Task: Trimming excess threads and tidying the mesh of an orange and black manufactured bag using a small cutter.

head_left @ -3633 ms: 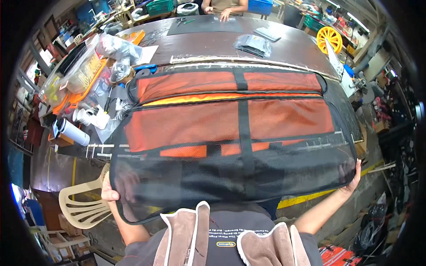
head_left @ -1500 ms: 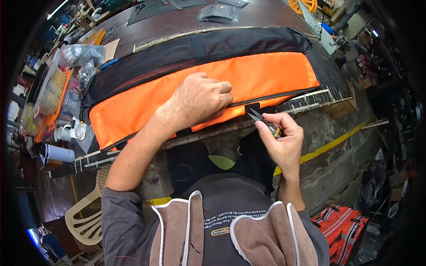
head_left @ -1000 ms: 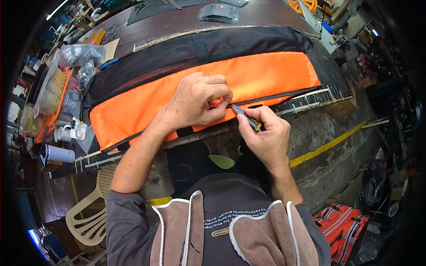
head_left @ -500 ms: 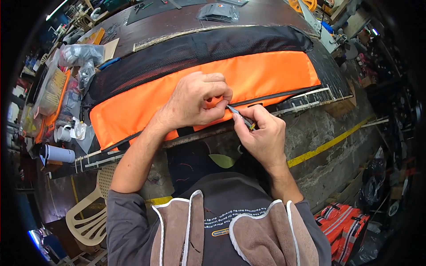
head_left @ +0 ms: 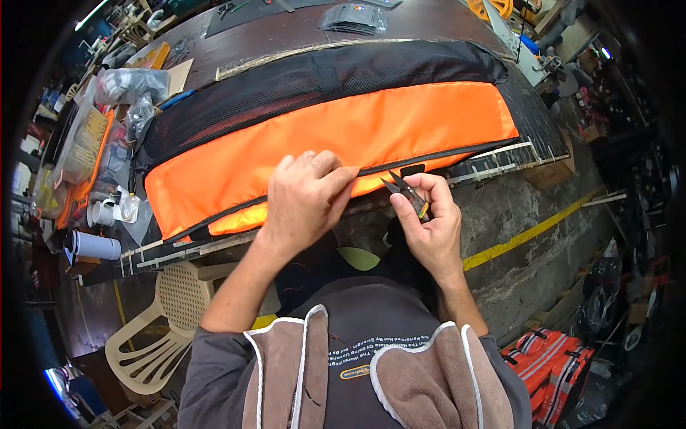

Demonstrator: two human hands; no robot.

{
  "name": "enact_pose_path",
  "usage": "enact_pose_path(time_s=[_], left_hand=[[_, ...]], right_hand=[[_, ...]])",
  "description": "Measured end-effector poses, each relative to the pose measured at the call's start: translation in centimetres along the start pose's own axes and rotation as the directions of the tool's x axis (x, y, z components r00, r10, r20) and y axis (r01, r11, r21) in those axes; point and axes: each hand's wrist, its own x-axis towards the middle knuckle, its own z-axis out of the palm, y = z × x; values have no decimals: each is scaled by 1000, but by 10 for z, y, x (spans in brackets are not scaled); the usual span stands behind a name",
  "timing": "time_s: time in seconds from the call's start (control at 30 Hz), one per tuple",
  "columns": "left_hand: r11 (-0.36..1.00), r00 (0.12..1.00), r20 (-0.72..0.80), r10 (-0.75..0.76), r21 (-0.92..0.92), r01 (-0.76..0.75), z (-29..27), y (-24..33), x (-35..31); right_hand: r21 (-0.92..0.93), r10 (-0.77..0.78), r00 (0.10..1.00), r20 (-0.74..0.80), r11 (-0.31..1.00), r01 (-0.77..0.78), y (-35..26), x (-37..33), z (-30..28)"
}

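A long orange fabric piece with black edging and a black mesh section lies across the table's near side. At its front edge, my left hand pinches the black edging between thumb and fingers. My right hand holds a pair of thread snips, their dark blades spread and pointing up and left, close to the front edge. A small black patch shows on the orange fabric just beyond the snips.
On the left stand a plastic box of supplies, a white mug and a pale cylindrical tumbler. Flat plastic packets lie at the back. A beige plastic chair stands at lower left, orange-red bags at lower right.
My left hand has drawn down and left, from near the snips' tips to the edging. The snips have moved slightly right, and their blades now show spread apart.
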Motion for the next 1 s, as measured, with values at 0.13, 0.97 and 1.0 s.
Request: enact_pose_path(time_s=[0.13,0.97,1.0], left_hand=[[988,989,-41,-140,-69,137,11,10,-4],[910,929,0,-369,-204,361,-4,20,-12],[891,917,11,-398,-235,389,-5,20,-12]], right_hand=[[-5,-36,999,-1,999,36,4,-1,3],[-124,-278,959,49,951,282,-20,11,24],[-139,-261,964,57,954,267,-20,11,25]])
